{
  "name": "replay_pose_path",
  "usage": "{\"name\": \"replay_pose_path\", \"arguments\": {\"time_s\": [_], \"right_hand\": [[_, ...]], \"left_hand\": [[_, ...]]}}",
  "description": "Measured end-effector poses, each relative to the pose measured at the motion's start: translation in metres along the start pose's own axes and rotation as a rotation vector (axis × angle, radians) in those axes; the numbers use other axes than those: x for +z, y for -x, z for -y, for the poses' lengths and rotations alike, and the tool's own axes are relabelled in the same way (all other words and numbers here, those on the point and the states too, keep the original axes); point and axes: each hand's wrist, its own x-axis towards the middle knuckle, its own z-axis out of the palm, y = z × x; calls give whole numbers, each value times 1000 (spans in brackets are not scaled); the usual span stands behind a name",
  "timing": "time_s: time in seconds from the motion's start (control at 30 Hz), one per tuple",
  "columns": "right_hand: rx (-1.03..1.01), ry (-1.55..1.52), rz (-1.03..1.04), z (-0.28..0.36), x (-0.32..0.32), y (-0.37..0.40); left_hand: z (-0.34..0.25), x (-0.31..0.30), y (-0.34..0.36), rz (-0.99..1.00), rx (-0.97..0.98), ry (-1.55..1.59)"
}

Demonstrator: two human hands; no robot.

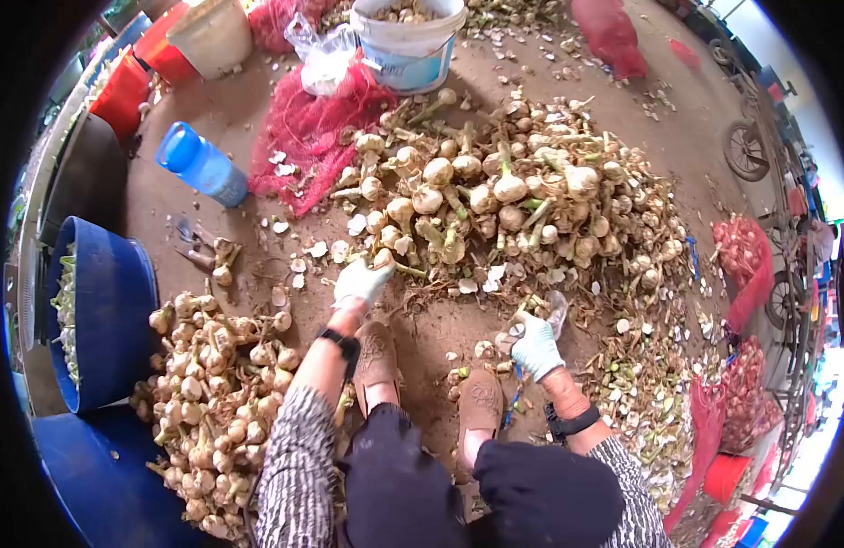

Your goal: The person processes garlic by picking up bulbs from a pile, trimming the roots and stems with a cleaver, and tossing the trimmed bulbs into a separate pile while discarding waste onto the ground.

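Note:
My left hand (358, 285), in a white glove, is closed on a garlic bulb (382, 259) at the near edge of a large heap of garlic (531, 196) with stems. My right hand (535, 345), also gloved, is closed in front of the heap's right part. What it grips is hard to make out; a pale, shiny, curved piece (557, 312) shows just beyond its fingers. A blue cord-like strip (512, 395) lies below that hand. To the left of my legs is a second pile of garlic bulbs (212, 402), with short-cut stems.
Blue tubs (116, 310) stand at the left, with a blue bottle (203, 164) beyond them. A white bucket (408, 46) and red mesh netting (317, 128) are behind the heap. Trimmings (645, 393) cover the ground at right, near filled red net bags (750, 393).

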Motion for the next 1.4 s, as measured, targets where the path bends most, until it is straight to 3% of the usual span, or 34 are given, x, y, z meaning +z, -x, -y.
{"name": "replay_pose_path", "arguments": {"time_s": [0.1,0.23,0.3,0.33,0.37,0.43,0.5,0.57,0.63,0.7,0.77,0.83,0.9,1.1,1.13,1.17,1.23,1.4], "right_hand": [[101,-8,61,6,18,-21],[1,-18,91,26,21,-36],[165,-474,198,39,25,-43],[82,-618,210,37,35,-49],[210,-993,300,47,38,-55],[36,-812,230,65,52,-60],[15,-751,230,67,56,-65],[6,-696,206,66,58,-65],[8,-642,270,66,56,-61],[130,-618,311,63,54,-54],[-207,-301,70,47,61,-49],[-110,-291,133,46,56,-42],[-336,3,124,37,59,-39],[-375,183,226,44,64,-37],[-398,207,236,45,66,-38],[-421,232,248,46,66,-38],[-435,217,252,46,68,-38],[-451,169,204,52,69,-34]], "left_hand": [[-23,29,-28,-57,-115,-94],[-16,22,-3,-131,42,41],[-24,8,30,-142,324,380],[-31,-2,47,-43,342,454],[-38,-9,60,54,363,531],[-41,-3,75,31,448,492],[-47,-2,77,197,231,934],[-44,-13,73,369,28,1067],[-40,-17,70,309,129,925],[-35,-20,67,577,116,869],[-34,-20,69,607,84,907],[-31,-19,73,664,18,981],[-5,-2,71,597,52,911],[23,9,77,489,28,1051],[27,10,80,387,241,702],[30,13,83,391,239,702],[18,5,87,513,-12,1010],[25,8,91,530,-20,1216]]}}
